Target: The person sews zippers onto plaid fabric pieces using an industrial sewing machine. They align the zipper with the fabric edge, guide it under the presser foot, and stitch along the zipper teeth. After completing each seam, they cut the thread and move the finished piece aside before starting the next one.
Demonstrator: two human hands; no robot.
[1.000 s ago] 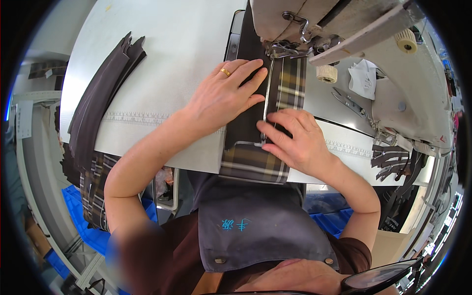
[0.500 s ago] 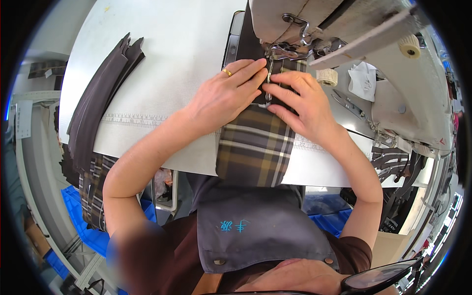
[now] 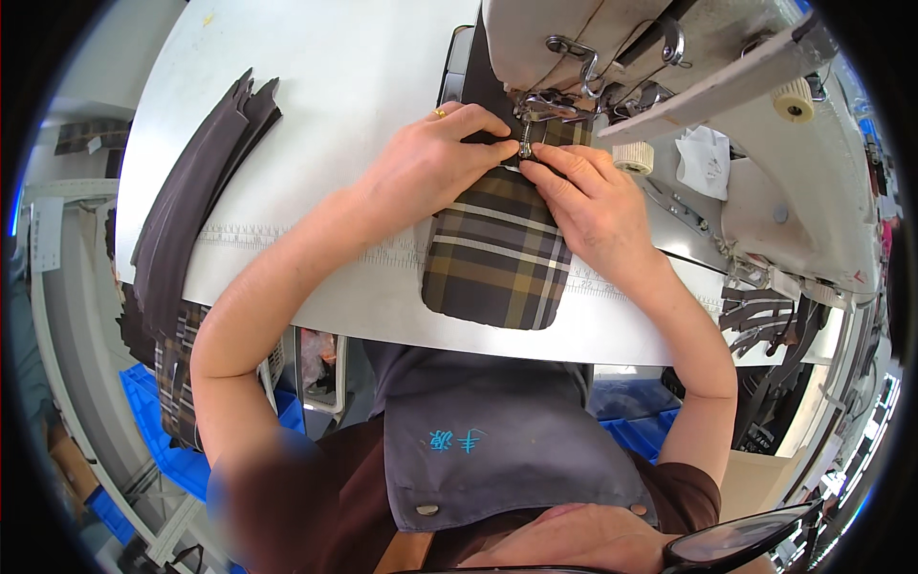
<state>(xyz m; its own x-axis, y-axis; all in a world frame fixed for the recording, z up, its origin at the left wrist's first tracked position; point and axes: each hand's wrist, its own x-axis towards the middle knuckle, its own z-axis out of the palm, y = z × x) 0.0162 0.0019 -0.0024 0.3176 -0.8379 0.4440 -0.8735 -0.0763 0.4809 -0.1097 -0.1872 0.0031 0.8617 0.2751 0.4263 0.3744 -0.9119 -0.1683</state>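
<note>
A brown, black and white plaid fabric piece (image 3: 497, 253) lies on the white table, its far end under the sewing machine (image 3: 660, 57). A short stretch of zipper (image 3: 525, 148) with a shiny metal slider shows on the cloth, just in front of the presser foot (image 3: 545, 107). From the left, my left hand (image 3: 445, 153) pinches the zipper's edge between thumb and forefinger. My right hand (image 3: 598, 196) is closed at the slider from the other side, fingertips against it. A dark fabric strip (image 3: 486, 81) runs beside the plaid into the machine; what lies beneath the foot is hidden.
Dark cut fabric strips (image 3: 196, 182) are stacked on the table's left. Several dark zippers (image 3: 760, 316) hang at the right edge. A white crumpled piece (image 3: 705, 161) and thread snips lie beside the machine's arm. Blue bins (image 3: 158, 430) stand below the table.
The plaid cloth and zipper have moved away from me, toward the presser foot. My left hand's flat fingers have bent into a pinch; my right fingers have drawn together at the slider.
</note>
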